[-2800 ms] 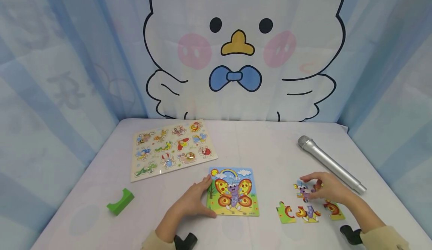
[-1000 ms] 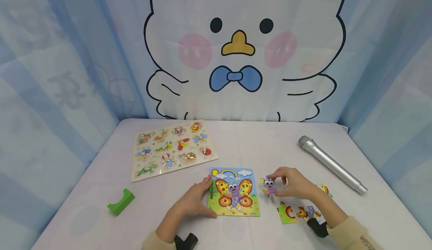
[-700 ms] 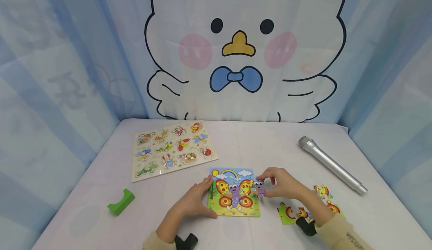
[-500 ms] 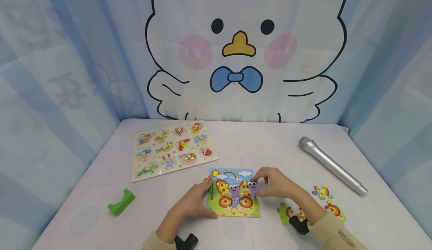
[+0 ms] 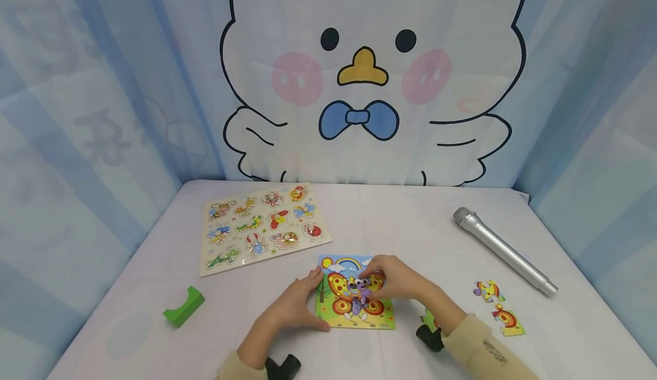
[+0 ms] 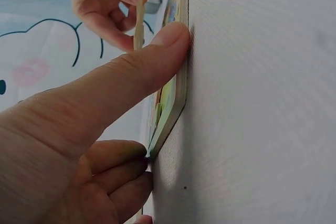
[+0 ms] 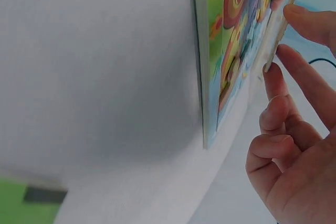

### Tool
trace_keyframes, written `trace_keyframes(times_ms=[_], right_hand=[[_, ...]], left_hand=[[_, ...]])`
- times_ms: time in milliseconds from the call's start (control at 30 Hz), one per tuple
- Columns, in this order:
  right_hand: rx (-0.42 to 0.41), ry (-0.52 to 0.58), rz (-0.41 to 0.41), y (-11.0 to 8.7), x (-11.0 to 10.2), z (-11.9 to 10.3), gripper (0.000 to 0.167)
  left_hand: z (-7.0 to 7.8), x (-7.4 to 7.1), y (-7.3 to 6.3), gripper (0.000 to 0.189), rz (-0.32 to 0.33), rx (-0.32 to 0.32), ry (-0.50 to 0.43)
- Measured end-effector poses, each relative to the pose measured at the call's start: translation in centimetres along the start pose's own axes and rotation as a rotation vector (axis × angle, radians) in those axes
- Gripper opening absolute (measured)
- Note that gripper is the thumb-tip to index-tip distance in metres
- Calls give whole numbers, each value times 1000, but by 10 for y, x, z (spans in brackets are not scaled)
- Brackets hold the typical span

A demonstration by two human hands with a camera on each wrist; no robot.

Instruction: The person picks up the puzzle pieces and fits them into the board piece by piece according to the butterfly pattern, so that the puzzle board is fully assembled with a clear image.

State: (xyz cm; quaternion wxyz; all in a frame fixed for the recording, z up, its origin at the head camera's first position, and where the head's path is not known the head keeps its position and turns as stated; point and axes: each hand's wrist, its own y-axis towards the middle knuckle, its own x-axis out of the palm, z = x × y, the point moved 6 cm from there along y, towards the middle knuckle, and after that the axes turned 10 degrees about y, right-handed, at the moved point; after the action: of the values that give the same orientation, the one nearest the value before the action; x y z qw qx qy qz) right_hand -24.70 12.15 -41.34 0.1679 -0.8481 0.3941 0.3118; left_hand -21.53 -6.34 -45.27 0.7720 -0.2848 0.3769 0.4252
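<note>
A square puzzle board (image 5: 331, 318) with a butterfly picture lies flat on the table. My left hand (image 5: 295, 303) holds its left side, thumb (image 6: 170, 35) against the near edge and fingers beside the left edge. Above the board, my right hand (image 5: 397, 277) pinches a puzzle piece (image 5: 361, 286) showing a purple butterfly face. The right wrist view has this thin piece (image 7: 281, 30) edge-on between thumb and fingers, apart from the board. To the right lie loose pieces: a yellow-red one (image 5: 490, 291), one with orange rings (image 5: 509, 321), and a green one (image 5: 430, 318) partly hidden by my right arm.
A wooden board with insect pictures (image 5: 267, 229) lies at the back left. A green arched block (image 5: 185, 307) rests at the left. The silver microphone (image 5: 505, 251) lies at the right. A printed curtain (image 5: 359, 157) rises behind the table.
My right hand has carried the butterfly-face piece leftward from among the loose pieces to over the middle of the board. My left hand has stayed at the board's left side.
</note>
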Motion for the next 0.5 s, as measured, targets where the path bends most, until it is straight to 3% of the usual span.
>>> trace_keyframes(times_ms=[500], right_hand=[[151, -55, -11, 16, 16, -1, 35]], left_hand=[[1, 0, -1, 105, -1, 12, -23]])
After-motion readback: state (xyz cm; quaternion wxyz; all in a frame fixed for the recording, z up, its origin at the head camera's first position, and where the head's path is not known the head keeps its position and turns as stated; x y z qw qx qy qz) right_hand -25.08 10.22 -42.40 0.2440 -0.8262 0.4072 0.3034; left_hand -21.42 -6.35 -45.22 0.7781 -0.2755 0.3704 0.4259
